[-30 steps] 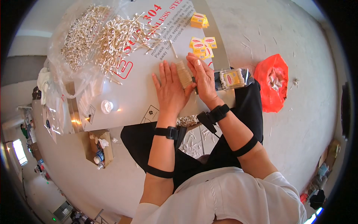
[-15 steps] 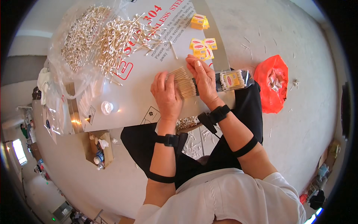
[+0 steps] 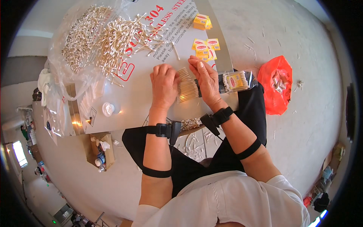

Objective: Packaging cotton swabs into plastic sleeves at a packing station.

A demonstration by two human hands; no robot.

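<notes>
Right grip (image 3: 207, 80) lies between swabs (image 3: 188, 90) and yellow-labelled swab pack (image 3: 235, 80).

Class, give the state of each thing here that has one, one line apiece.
Left hand: fingers curled
Right hand: fingers bent
Swab row: laid side by side
Carded swabs: aligned
Loose swabs: heaped
Clear bag: open, swabs inside
Yellow cards: two piles
Red bag: open, contents showing
Cardboard box: open, contents showing

Red, black lettering (image 3: 154, 13) on tabletop (image 3: 134, 99)
</notes>
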